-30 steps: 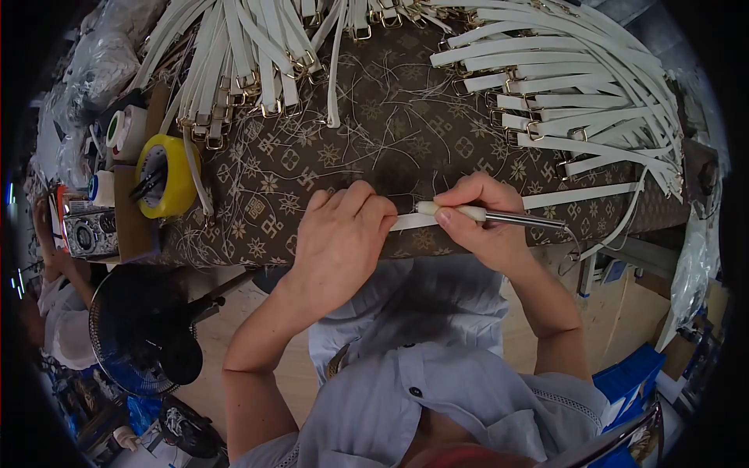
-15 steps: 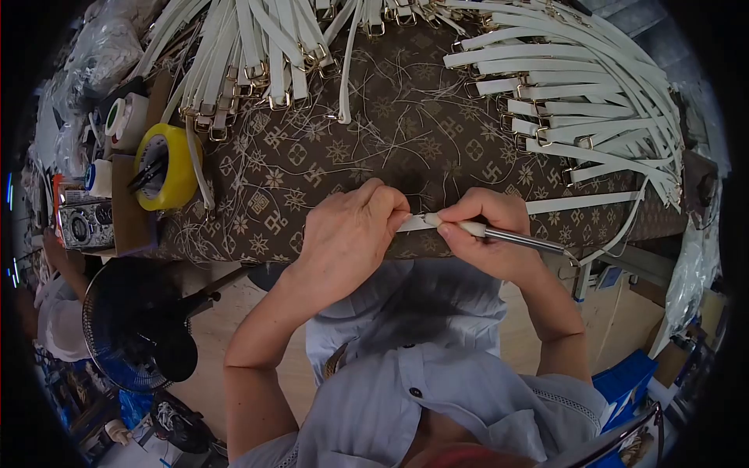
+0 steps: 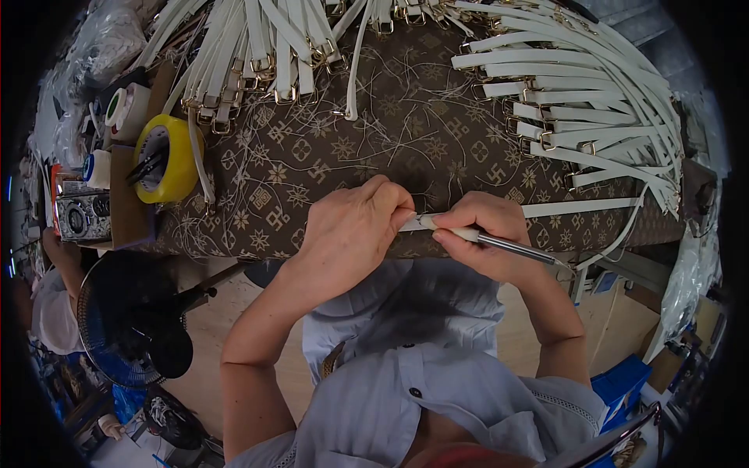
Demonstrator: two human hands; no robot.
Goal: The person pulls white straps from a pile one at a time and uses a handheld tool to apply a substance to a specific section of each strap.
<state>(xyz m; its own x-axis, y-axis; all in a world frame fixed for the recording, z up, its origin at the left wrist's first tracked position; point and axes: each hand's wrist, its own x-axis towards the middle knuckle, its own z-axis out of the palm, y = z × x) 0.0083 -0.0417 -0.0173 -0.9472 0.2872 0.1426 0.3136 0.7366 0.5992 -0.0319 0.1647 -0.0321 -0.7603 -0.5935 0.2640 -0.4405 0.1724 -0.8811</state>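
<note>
My left hand (image 3: pixel 351 222) is closed, thumb and fingers pinching a white strap (image 3: pixel 581 207) near the front edge of the table. This narrow strap runs to the right beneath my other hand. In my right hand (image 3: pixel 491 234) is a pen-shaped tool (image 3: pixel 515 248) with a pale front part and a shiny metal barrel, gripped between thumb and fingers. Its front end points left, right at the strap beside my left fingertips. The tool's very tip is too small to make out. Loose pale threads (image 3: pixel 394 144) lie scattered just beyond both hands.
Bundles of white straps with gold buckles (image 3: pixel 265 54) fill the back, with more buckled straps (image 3: pixel 601 101) at the right. A yellow tape roll (image 3: pixel 168 160) stands at the left by a cardboard box (image 3: pixel 127 195). Below the table's left end is a black fan (image 3: pixel 136 327).
The view has shifted slightly. Both hands keep their grips, and the tool's front end has moved a little left along the strap, closer to my left fingertips.
</note>
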